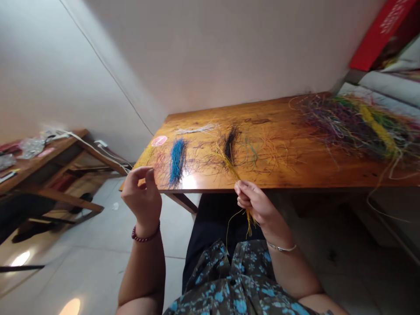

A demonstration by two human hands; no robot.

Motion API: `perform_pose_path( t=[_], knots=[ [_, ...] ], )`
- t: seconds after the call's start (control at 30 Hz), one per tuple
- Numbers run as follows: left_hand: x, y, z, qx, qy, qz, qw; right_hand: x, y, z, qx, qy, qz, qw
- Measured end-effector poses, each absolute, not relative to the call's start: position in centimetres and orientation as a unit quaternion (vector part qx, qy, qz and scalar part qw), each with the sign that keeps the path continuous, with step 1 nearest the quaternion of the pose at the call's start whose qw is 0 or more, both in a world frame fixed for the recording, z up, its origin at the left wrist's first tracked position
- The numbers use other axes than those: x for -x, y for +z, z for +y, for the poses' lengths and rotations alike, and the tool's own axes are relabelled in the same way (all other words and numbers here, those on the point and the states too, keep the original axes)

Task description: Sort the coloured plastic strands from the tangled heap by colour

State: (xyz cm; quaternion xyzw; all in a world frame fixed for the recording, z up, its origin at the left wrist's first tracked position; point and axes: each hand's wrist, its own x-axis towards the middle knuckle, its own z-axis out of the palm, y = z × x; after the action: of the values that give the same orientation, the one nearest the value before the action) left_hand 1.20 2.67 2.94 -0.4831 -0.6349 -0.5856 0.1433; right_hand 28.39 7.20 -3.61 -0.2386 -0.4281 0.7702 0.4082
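Observation:
My right hand (251, 199) is closed around a bundle of yellow threads (233, 169). One end fans out over the table, and the loose tails hang below my fist. My left hand (141, 188) is raised at the table's left corner, thumb and fingertips pinched together; whatever they hold, if anything, is too fine to see. Near it are a yellow thread pile (147, 154) and reddish threads (160, 162). A blue thread bundle (177, 161) lies between my hands. A black thread bundle (231, 142) sits just beyond the yellow one.
The wooden table (315, 175) also bears white threads (198, 128), a pink round piece (159, 141), green threads (252, 151) and orange threads (274, 148). A large tangled multicoloured pile (344, 122) covers its right end. Another wooden table (74, 146) stands at the left, with a white cable (88, 144).

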Motion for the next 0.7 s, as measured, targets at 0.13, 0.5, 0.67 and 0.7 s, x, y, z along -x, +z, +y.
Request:
perform_pose_path(
  t=[0.13,0.5,0.67,0.7],
  knots=[
    [-2.5,3.6,3.3,0.483,-0.59,-0.633,0.131,-32.3,-2.4,7.1,0.245,0.734,-0.416,0.478],
    [-10.6,8.0,11.5,0.703,-0.469,-0.531,-0.059,-41.5,-2.1,6.6,0.281,0.631,-0.33,0.644],
    [-15.2,7.9,21.6,0.79,-0.303,-0.455,-0.277,-43.2,-2.8,6.5,0.269,0.633,-0.315,0.654],
    [-16.0,7.4,23.9,0.793,-0.272,-0.455,-0.299,-43.5,-3.0,6.6,0.27,0.634,-0.311,0.654]
  ],
)
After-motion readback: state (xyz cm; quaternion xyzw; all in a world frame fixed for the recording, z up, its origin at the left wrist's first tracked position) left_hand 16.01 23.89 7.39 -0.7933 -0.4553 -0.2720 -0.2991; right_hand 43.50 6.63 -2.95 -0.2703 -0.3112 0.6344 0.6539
